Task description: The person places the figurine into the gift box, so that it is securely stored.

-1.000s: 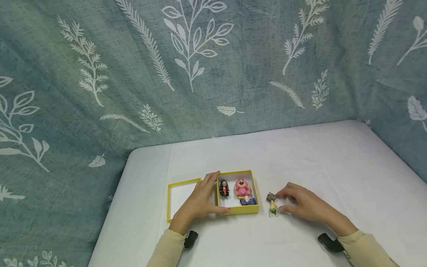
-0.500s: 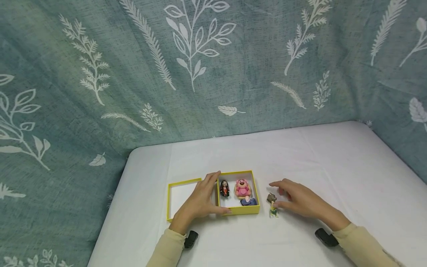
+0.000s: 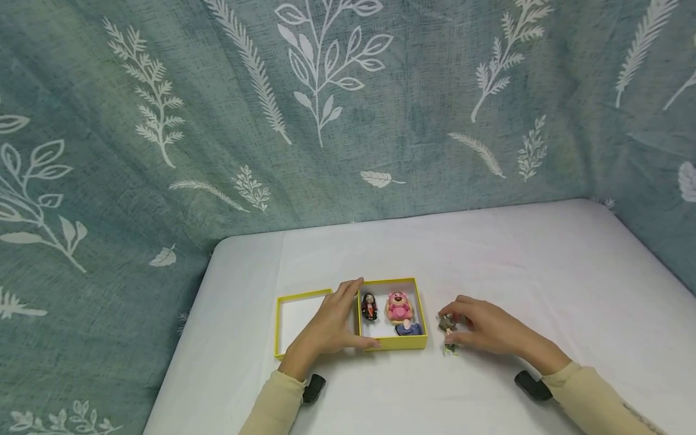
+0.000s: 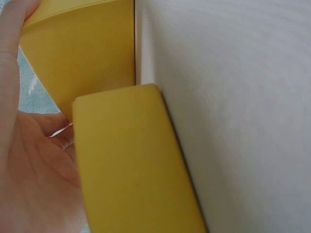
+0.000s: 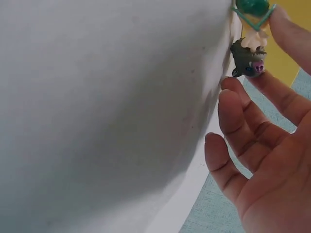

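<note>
Pinching the figure (image 3: 447, 324) securely seems the step in hand, and it is best done across the solid head and body, with the thin lower parts spared. It is seen just right of the box (image 3: 394, 343); whether it rests on the table (image 3: 516, 272) or is raised slightly cannot be told. It is held between the thumb and index finger of the right hand (image 3: 489, 329), while the other fingers are loosely bent. The box is gripped by the left hand (image 3: 328, 329), thumb at the near wall and fingers toward the far corner; only light steadying is needed, so that nothing inside is jolted.

Inside, a doll (image 3: 369, 307) is set at the left, a bear (image 3: 399, 307) at the right, and a blue toy (image 3: 409, 328) in the near right corner. Any leftward move is obstructed low down by the box's right wall. The lid (image 3: 293, 317) is laid at the left, partly covered by the left hand.
</note>
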`<state>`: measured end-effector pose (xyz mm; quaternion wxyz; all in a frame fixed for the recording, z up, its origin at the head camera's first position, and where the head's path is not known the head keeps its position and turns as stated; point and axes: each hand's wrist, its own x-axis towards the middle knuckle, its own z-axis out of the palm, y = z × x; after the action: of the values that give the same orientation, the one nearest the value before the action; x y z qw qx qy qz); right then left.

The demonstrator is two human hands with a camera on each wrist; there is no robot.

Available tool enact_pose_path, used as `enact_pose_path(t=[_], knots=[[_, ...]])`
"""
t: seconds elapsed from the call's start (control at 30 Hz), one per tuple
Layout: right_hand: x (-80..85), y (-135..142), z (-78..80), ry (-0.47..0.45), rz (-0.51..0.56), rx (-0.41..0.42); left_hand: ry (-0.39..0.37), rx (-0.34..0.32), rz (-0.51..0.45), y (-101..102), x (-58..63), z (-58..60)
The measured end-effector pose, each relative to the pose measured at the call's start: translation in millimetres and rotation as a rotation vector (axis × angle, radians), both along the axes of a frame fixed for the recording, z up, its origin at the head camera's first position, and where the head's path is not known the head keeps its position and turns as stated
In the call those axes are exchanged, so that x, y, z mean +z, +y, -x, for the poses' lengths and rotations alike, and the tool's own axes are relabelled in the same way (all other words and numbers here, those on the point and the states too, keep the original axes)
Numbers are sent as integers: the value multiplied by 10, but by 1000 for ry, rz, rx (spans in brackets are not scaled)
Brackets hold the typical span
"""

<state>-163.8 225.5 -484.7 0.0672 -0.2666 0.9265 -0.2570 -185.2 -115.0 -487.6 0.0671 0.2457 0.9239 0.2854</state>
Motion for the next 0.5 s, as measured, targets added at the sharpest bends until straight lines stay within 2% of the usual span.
enact_pose_path(t=[0.23, 0.5], knots=[[10, -7, -64, -25, -36, -7, 0, 3, 5, 5, 3, 8], [-10, -23, -62, 0, -72, -2, 2, 6, 9, 9, 5, 6]])
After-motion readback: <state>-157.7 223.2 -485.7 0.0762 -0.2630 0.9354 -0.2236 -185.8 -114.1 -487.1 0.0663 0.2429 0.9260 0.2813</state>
